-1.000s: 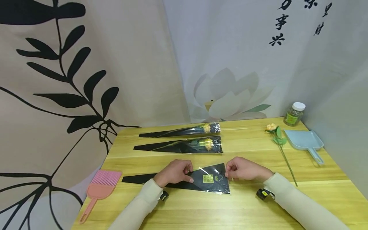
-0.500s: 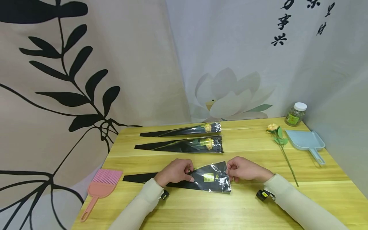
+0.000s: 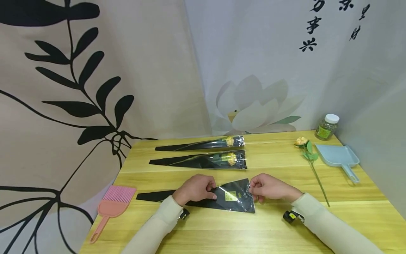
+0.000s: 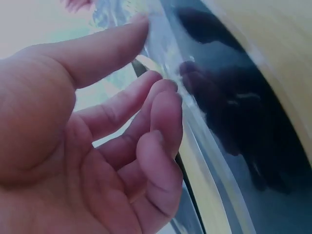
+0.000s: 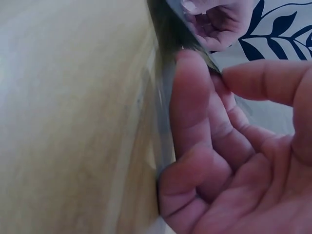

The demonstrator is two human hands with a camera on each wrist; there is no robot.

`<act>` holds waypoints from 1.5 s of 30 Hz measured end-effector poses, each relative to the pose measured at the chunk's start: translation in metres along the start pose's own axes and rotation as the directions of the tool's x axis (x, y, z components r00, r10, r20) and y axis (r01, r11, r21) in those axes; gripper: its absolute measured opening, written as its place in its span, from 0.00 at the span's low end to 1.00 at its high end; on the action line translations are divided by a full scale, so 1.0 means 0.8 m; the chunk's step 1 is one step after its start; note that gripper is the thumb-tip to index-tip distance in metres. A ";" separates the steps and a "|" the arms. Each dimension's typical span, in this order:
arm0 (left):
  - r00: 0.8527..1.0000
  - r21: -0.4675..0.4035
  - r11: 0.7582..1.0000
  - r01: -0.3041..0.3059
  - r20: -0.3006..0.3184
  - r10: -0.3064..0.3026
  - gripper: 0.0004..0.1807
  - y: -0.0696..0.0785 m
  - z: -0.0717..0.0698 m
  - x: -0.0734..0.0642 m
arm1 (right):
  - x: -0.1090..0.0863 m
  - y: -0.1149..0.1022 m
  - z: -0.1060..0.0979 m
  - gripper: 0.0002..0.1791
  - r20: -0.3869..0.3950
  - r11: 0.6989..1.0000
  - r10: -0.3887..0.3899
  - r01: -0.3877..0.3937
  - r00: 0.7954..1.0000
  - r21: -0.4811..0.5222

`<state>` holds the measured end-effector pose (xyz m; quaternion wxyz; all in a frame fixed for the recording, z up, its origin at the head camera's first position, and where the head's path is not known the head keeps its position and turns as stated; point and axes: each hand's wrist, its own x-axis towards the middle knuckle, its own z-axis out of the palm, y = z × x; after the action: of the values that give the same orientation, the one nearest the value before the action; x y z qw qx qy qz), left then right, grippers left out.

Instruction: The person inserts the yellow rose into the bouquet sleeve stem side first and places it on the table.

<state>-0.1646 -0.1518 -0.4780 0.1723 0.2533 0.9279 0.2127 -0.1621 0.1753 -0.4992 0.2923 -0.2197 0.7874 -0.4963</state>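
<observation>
A flat black flower sleeve (image 3: 239, 203) with a shiny clear film and a gold printed square lies across the table in the head view, its wide mouth to the right. My left hand (image 3: 195, 189) rests over its middle; in the left wrist view, bent fingers (image 4: 165, 122) touch the film while the thumb stands apart from them. At the mouth's edge, my right hand (image 3: 271, 187) pinches the sleeve between thumb and forefinger. The right wrist view shows the dark corner at the thumb (image 5: 258, 80). Nothing inside this sleeve shows.
Behind lie two sleeves with yellow roses, a nearer one (image 3: 203, 161) and a farther one (image 3: 203, 143). At right are a loose rose (image 3: 312, 167), a blue dustpan (image 3: 337, 155) and a lidded jar (image 3: 326, 127). A pink brush (image 3: 114, 204) lies at the left edge.
The sleeve's mouth end wrinkled and caught more light half a second ago, and looks flatter now. Both hands keep nearly the same places; the head view has shifted slightly.
</observation>
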 end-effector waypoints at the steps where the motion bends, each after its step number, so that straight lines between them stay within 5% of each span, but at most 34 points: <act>1: 1.000 -0.009 1.000 -0.006 -0.006 0.006 0.14 0.002 0.000 0.001 | 0.000 0.000 0.000 0.10 0.001 1.000 0.000 0.000 1.000 -0.002; 13: 0.993 -0.212 0.974 -0.075 -0.105 0.054 0.06 0.036 0.013 0.028 | 0.002 -0.001 -0.002 0.10 -0.001 1.000 0.004 -0.004 1.000 -0.002; 24: 0.999 -0.457 0.888 -0.048 -0.025 0.042 0.06 0.061 0.038 0.048 | 0.008 -0.003 -0.001 0.14 -0.006 1.000 0.000 0.001 1.000 0.002; 33: 0.998 -0.626 0.777 0.067 0.037 -0.056 0.09 0.057 0.052 0.056 | 0.015 -0.004 0.009 0.15 -0.025 1.000 -0.001 0.001 1.000 -0.024; 41: 0.993 -0.613 0.782 0.114 0.043 -0.112 0.22 0.060 0.058 0.063 | 0.023 -0.008 0.018 0.09 -0.025 1.000 -0.018 0.018 1.000 -0.014; 45: 0.992 -0.613 0.781 0.120 0.044 -0.118 0.20 0.061 0.059 0.064 | 0.024 -0.009 0.022 0.07 -0.032 1.000 -0.020 0.020 0.999 -0.005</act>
<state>-0.1667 -0.0715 -0.5056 0.2600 0.1247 0.8221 0.4909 -0.1643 0.1485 -0.5033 0.2740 -0.2203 0.7908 -0.5010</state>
